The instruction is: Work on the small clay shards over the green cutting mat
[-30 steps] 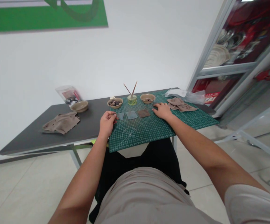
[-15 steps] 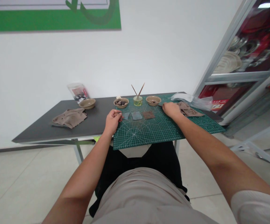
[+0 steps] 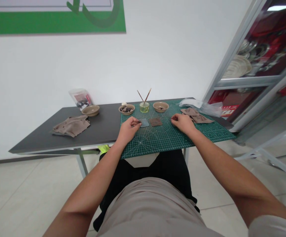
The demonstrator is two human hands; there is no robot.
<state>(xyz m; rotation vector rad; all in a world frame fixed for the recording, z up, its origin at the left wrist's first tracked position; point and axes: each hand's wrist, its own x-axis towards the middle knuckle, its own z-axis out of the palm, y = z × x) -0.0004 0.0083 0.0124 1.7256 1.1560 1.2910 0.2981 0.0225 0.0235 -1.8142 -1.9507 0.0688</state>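
Pinching fingertips [image 3: 138, 122] of the left hand [image 3: 128, 130] grasp a thin dark edge, too small to identify, right beside a matte blue-grey square sheet [image 3: 144, 123] lying flat on a green gridded cutting mat [image 3: 162, 143]. The right hand [image 3: 182, 122], loosely curled and holding nothing visible, rests just right of a rough brown square sheet [image 3: 155, 122].

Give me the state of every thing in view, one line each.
Left hand, fingers pinched
Blue-grey square, flat on mat
Brown square, flat on mat
Green cutting mat, lying flat
Bowl, holding dark pebbles
Glass jar, liquid inside, two sticks standing tilted
Tan cloth, crumpled on mat
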